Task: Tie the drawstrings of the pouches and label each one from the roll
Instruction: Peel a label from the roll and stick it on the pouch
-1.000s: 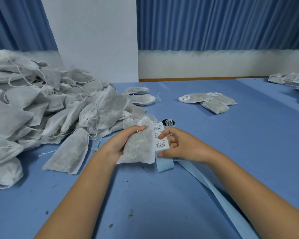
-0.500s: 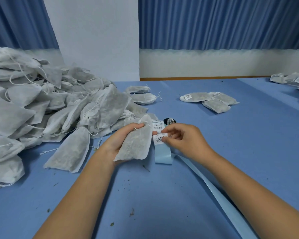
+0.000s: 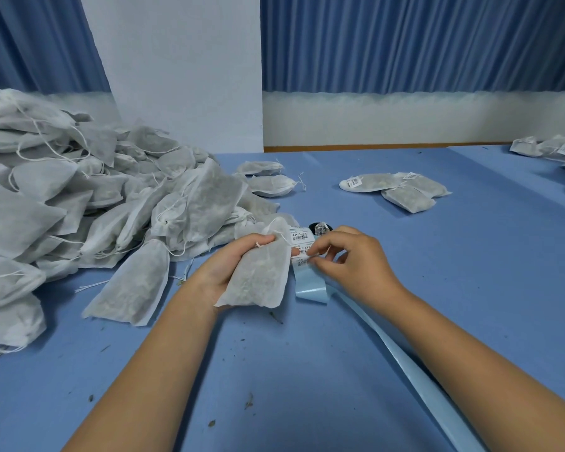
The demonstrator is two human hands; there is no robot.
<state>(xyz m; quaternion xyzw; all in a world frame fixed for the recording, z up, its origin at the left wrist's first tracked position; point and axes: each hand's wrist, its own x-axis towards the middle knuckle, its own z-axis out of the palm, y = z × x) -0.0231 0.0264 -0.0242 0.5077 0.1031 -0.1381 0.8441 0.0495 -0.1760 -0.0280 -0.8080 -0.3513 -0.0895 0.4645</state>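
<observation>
The left hand point(image 3: 238, 267) grips a filled white drawstring pouch point(image 3: 258, 278) just above the blue table point(image 3: 454, 288), fingers curled round its upper part. The right hand point(image 3: 349, 262) pinches a white barcode label point(image 3: 302, 253) between thumb and forefinger, beside the pouch, on the pale blue backing strip point(image 3: 311, 288). The label print is too small to read. A heap of pouches point(image 3: 79, 207) lies at the left. A small group of barcode-labelled pouches point(image 3: 395, 190) lies farther back.

left hand point(image 3: 229, 272) gripping pouch point(image 3: 258, 272), fingers point(image 3: 310, 254) pinching label point(image 3: 302, 261)
</observation>
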